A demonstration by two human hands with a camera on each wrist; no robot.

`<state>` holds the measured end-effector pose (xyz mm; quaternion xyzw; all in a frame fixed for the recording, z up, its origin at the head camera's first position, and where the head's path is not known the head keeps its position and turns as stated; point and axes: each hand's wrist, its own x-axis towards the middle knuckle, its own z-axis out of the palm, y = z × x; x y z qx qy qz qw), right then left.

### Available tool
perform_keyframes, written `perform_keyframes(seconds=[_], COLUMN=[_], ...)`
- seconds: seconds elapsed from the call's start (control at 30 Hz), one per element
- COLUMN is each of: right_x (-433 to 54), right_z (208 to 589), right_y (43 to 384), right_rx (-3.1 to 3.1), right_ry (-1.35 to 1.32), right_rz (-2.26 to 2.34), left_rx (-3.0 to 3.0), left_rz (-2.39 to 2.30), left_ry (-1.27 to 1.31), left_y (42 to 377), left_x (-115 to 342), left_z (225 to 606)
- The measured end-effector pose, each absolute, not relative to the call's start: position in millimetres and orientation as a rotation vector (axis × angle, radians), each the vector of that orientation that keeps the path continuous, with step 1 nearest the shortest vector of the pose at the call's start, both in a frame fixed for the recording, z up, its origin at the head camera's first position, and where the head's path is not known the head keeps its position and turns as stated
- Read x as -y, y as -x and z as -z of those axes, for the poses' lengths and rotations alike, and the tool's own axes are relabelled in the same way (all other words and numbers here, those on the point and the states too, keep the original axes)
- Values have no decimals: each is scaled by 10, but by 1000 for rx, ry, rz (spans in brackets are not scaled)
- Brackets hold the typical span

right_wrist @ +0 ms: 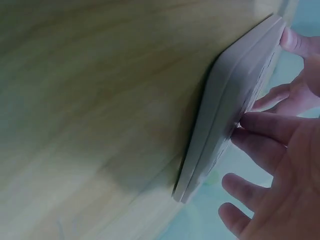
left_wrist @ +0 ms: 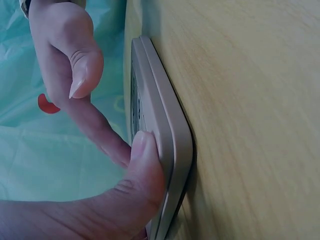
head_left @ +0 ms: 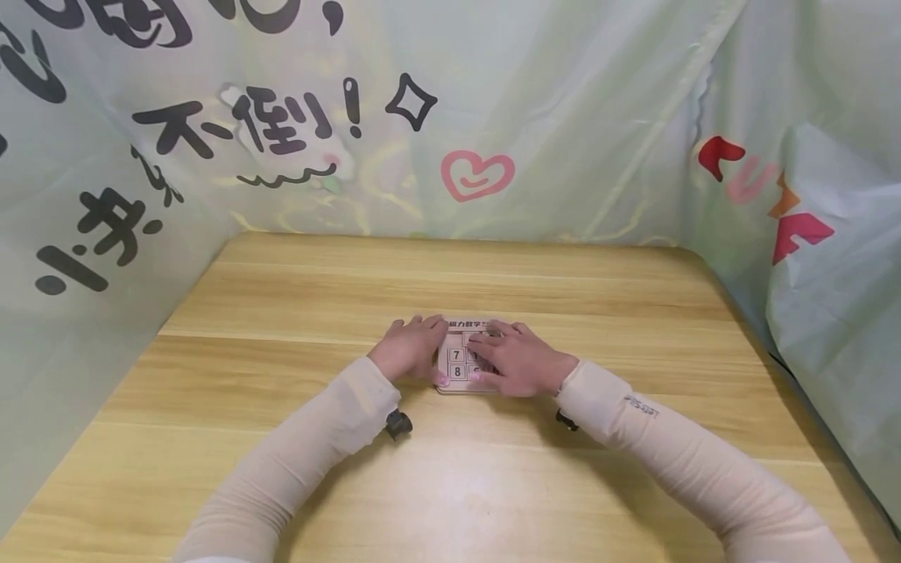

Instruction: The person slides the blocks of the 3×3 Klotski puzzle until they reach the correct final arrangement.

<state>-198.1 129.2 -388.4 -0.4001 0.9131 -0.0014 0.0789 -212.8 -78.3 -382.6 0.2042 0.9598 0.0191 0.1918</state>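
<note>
A pale sliding number puzzle (head_left: pixel 461 385) lies flat on the table, with square numbered tiles such as the 7 (head_left: pixel 456 355) and the 8 (head_left: pixel 457 372). My left hand (head_left: pixel 411 349) holds its left side. In the left wrist view that thumb (left_wrist: pixel 145 167) presses on the near corner of the frame. Over the right part of the puzzle is my right hand (head_left: pixel 524 361), covering several tiles. Its thumb and index finger touch the tile face in the right wrist view, while the other fingers (right_wrist: pixel 245 190) are spread loosely off the board.
The wood-grain table (head_left: pixel 464 477) extends on all sides of the puzzle. A pale printed sheet (head_left: pixel 577 117) hangs behind it and along both sides. Each wrist carries a small black camera, such as the one at the left cuff (head_left: pixel 398 424).
</note>
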Motion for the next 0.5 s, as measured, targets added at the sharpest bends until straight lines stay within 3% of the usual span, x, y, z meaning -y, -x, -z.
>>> perform_keyframes(seconds=[0.5], right_x=[-1184], right_z=[3904], right_y=[2019], right_rx=[-2617], right_ry=[1216], right_rz=[44], left_rx=[-2691], left_rz=[-60], left_ry=[-575], left_y=[2131], left_x=[789], left_z=[3825])
